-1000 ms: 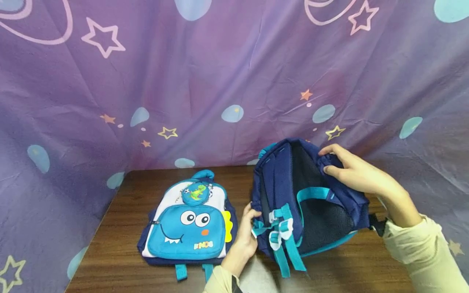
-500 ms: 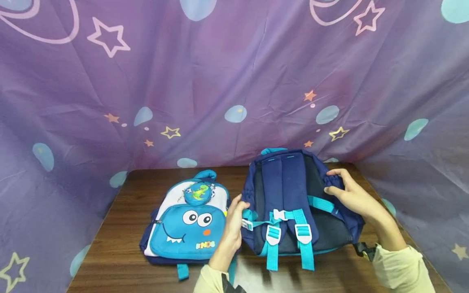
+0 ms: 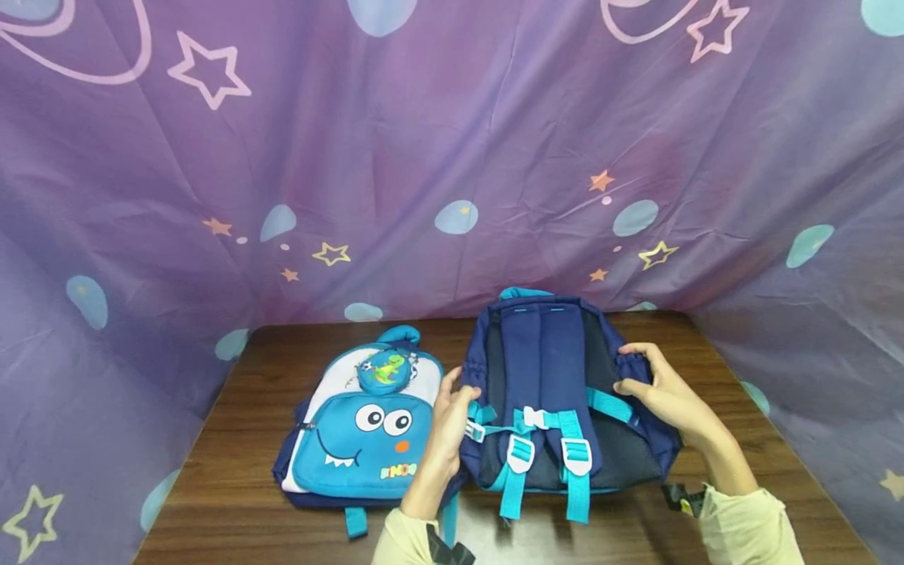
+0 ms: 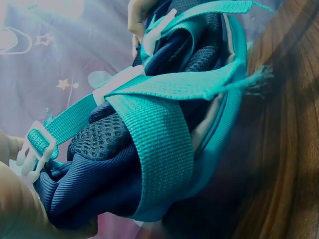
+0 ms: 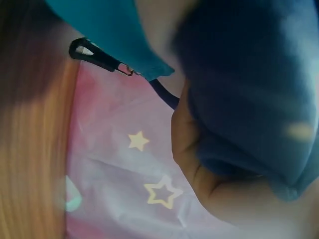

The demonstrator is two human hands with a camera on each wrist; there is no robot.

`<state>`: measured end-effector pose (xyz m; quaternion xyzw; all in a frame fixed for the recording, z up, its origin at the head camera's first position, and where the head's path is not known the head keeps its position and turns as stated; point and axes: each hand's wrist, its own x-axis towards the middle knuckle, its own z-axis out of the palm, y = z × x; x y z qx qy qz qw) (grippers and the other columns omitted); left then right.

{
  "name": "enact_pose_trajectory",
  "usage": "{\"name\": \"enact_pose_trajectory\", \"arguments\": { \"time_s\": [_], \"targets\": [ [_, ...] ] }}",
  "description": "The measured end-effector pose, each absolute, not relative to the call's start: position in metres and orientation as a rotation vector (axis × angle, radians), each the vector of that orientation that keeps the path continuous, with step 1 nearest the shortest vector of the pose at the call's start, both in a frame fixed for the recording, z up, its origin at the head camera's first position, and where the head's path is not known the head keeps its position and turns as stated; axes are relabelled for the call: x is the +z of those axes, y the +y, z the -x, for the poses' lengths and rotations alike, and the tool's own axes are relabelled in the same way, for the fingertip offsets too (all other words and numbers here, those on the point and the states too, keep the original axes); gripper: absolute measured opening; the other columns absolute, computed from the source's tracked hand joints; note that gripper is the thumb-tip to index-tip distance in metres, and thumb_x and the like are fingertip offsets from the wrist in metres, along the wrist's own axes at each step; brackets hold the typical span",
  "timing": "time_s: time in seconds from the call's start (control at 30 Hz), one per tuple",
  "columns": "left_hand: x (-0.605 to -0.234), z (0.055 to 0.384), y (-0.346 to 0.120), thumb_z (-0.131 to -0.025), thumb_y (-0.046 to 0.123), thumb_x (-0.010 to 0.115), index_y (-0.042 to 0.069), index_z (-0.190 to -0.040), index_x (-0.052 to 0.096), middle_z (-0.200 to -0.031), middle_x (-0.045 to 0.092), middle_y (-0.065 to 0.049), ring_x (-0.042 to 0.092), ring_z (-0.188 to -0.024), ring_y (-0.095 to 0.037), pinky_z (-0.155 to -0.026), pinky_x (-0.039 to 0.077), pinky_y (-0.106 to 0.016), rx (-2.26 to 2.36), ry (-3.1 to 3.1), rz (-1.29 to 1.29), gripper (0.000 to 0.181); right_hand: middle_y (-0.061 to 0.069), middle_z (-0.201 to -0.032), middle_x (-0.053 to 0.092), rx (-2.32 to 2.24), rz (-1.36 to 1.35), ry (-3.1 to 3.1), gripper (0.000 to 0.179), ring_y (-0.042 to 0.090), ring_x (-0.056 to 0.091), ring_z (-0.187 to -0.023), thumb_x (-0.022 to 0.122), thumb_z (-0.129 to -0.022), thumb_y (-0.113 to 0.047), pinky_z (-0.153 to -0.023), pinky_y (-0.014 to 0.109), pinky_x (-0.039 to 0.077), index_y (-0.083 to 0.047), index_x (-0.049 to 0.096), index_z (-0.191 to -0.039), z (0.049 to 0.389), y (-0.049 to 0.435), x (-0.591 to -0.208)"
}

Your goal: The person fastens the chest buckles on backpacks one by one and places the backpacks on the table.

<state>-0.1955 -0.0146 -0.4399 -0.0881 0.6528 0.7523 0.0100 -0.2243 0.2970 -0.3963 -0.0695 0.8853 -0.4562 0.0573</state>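
Note:
A navy backpack (image 3: 540, 353) stands on the table with its back panel and shoulder straps facing me. My left hand (image 3: 442, 428) grips its left side, thumb on the near face. At the right side, my right hand (image 3: 667, 399) pinches the gathered side fabric between thumb and fingers. Teal webbing ends with white buckles (image 3: 577, 457) hang down the front, and a white clip joins the straps. The left wrist view shows a teal strap (image 4: 154, 134) close up, with the fingers at the navy cloth. A zipper pull (image 5: 94, 54) hangs beside the right hand's bag edge.
Left of it lies a blue and white dinosaur-face backpack (image 3: 360, 439), partly covered by my left forearm, with a small round dinosaur pouch (image 3: 384, 370) on it. A brown wooden table (image 3: 233, 439) lies below. Purple star-printed cloth (image 3: 395, 157) hangs behind and at both sides.
The navy backpack has turned from an angled, tilted pose to squarely facing me and come down and slightly left. Both hands have kept hold of its sides and moved with it.

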Motion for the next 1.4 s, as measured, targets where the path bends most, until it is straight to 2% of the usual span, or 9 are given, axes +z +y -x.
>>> {"name": "enact_pose_trajectory", "arguments": {
  "time_s": [0.1,0.23,0.43,0.57,0.73,0.87,0.97,1.23,1.4],
  "targets": [
    [-0.439,0.193,-0.013,-0.089,0.020,0.058,0.010,-0.150,0.041,-0.113,0.063,-0.014,0.055,-0.111,-0.027,-0.098,0.037,-0.040,2.323,2.053,0.277,0.064,0.029,-0.144,0.032,-1.393,0.191,2.667,0.061,0.039,0.033,-0.128,0.061,-0.096,-0.020,-0.098,0.047,0.032,-0.004,0.027,-0.145,0.223,0.299,-0.403],
    [-0.443,0.191,-0.008,-0.089,0.020,0.058,0.010,-0.152,0.035,-0.113,0.062,-0.015,0.054,-0.113,-0.029,-0.100,0.037,-0.045,2.307,2.044,0.286,0.068,0.028,-0.140,0.036,-1.379,0.177,2.662,0.060,0.037,0.038,-0.124,0.061,-0.096,-0.019,-0.093,0.036,0.034,-0.003,0.028,-0.144,0.223,0.304,-0.411],
    [-0.452,0.197,0.003,-0.088,0.023,0.060,0.012,-0.156,0.023,-0.111,0.064,-0.015,0.056,-0.112,-0.027,-0.102,0.037,-0.045,2.304,2.051,0.266,0.077,0.023,-0.133,0.044,-1.373,0.196,2.716,0.055,0.014,0.046,-0.110,0.061,-0.096,-0.015,-0.084,0.017,0.036,-0.003,0.031,-0.141,0.227,0.314,-0.417],
    [-0.456,0.198,0.006,-0.087,0.024,0.060,0.012,-0.155,0.024,-0.121,0.060,-0.022,0.055,-0.114,-0.030,-0.103,0.038,-0.048,2.289,2.059,0.285,0.078,0.022,-0.134,0.043,-1.374,0.191,2.699,0.055,0.015,0.045,-0.112,0.061,-0.095,-0.015,-0.085,0.016,0.035,-0.002,0.032,-0.140,0.231,0.315,-0.422],
    [-0.461,0.197,0.009,-0.086,0.025,0.060,0.012,-0.154,0.026,-0.144,0.042,-0.033,0.045,-0.131,-0.042,-0.109,0.035,-0.055,2.262,2.073,0.295,0.077,0.023,-0.132,0.046,-1.370,0.173,2.647,0.055,0.027,0.049,-0.119,0.059,-0.097,-0.017,-0.092,0.029,0.036,-0.002,0.029,-0.141,0.233,0.314,-0.429],
    [-0.467,0.196,0.012,-0.086,0.025,0.061,0.012,-0.154,0.027,-0.155,0.028,-0.033,0.033,-0.142,-0.046,-0.114,0.029,-0.059,2.237,2.087,0.310,0.077,0.020,-0.122,0.057,-1.351,0.161,2.642,0.053,0.010,0.060,-0.104,0.057,-0.098,-0.017,-0.089,0.025,0.039,-0.003,0.029,-0.141,0.234,0.316,-0.437],
    [-0.471,0.197,0.014,-0.086,0.027,0.061,0.013,-0.155,0.027,-0.156,0.031,-0.029,0.035,-0.141,-0.044,-0.114,0.029,-0.059,2.188,2.131,0.320,0.078,0.019,-0.124,0.055,-1.359,0.158,2.656,0.053,0.001,0.054,-0.101,0.059,-0.097,-0.017,-0.084,0.017,0.038,-0.003,0.032,-0.140,0.235,0.319,-0.444],
    [-0.474,0.191,0.011,-0.090,0.032,0.061,0.010,-0.156,0.023,-0.153,0.040,-0.026,0.042,-0.138,-0.043,-0.110,0.035,-0.060,1.899,2.400,0.211,0.080,0.021,-0.129,0.050,-1.352,0.171,2.659,0.052,0.011,0.050,-0.109,0.060,-0.096,-0.017,-0.086,0.020,0.037,-0.001,0.036,-0.139,0.244,0.330,-0.467],
    [-0.469,0.179,0.004,-0.095,0.033,0.061,0.004,-0.155,0.027,-0.153,0.035,-0.027,0.043,-0.137,-0.044,-0.110,0.038,-0.058,1.608,2.620,-0.018,0.075,0.030,-0.141,0.040,-1.371,0.187,2.613,0.054,0.035,0.041,-0.123,0.063,-0.094,-0.014,-0.092,0.033,0.035,0.001,0.037,-0.139,0.244,0.341,-0.485]
  ]
}}
